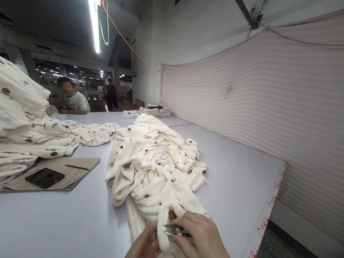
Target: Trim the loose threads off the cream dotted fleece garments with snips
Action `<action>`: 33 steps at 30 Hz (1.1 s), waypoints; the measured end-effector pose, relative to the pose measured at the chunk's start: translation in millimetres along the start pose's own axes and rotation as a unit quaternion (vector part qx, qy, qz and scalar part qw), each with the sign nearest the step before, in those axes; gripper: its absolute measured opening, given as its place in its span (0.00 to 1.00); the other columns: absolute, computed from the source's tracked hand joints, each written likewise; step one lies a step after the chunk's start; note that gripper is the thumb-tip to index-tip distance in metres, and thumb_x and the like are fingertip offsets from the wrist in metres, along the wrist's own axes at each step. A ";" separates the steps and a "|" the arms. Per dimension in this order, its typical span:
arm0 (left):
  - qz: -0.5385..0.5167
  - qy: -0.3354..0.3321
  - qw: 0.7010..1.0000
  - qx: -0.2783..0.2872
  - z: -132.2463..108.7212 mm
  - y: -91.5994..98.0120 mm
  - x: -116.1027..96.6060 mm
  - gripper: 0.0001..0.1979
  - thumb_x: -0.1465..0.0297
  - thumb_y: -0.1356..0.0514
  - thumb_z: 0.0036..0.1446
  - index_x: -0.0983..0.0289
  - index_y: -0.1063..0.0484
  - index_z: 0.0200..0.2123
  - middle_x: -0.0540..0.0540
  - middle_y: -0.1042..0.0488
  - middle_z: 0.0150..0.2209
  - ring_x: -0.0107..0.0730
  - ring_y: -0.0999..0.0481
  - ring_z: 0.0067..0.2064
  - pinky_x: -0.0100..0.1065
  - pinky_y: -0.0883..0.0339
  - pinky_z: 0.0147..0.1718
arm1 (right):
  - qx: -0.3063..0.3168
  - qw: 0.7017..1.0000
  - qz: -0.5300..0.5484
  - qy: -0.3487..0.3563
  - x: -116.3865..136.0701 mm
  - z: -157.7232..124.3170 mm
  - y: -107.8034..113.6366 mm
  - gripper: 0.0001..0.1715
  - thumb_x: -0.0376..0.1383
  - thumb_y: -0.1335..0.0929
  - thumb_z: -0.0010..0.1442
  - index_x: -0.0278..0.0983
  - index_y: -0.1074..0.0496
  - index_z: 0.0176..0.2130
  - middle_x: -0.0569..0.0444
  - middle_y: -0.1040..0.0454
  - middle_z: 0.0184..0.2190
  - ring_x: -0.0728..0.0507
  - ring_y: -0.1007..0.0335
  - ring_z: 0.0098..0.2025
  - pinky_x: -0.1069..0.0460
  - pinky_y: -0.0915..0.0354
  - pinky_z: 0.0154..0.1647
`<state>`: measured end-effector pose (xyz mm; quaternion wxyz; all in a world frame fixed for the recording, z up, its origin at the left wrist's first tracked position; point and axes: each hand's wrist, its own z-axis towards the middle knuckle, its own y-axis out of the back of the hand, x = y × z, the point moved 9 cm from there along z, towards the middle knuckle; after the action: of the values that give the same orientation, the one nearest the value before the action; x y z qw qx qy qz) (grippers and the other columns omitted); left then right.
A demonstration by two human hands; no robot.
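A cream plush garment [158, 155] with brown dots and small printed figures lies bunched along the table, its near end at my hands. My left hand [146, 244], with a gold ring on one finger, is closed on a folded edge of this garment. In my right hand [200, 238] I grip small thread snips [176, 230]. Their two pointed blades stand slightly apart and face left, right against the cream edge. Part of the snips' handle is hidden by my fingers.
A tall heap of similar cream garments [9, 112] stands at the left. In front of it lie papers [79, 171] with a black phone [45, 178] and a red pencil [76, 167]. Folded stacks [131, 114] sit at the far edge. A person [76, 99] leans on the table.
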<state>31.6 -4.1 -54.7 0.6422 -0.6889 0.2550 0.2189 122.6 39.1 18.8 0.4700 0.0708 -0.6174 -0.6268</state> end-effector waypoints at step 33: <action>-0.073 0.001 0.997 -0.035 22.3 -8.4 6.2 0.19 0.59 0.49 0.61 0.60 0.27 0.49 0.57 0.25 0.39 0.42 0.27 0.47 0.47 0.38 0.53 | -0.130 0.941 0.298 -0.096 -40.5 -3.9 3.7 0.07 0.40 0.32 0.56 0.39 0.33 0.34 0.59 0.33 0.27 0.47 0.39 0.29 0.55 0.44 0.31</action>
<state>42.3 18.1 -53.9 0.6314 -0.7281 0.1969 0.1800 149.3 64.4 1.1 0.5791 -0.2384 -0.5654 -0.5367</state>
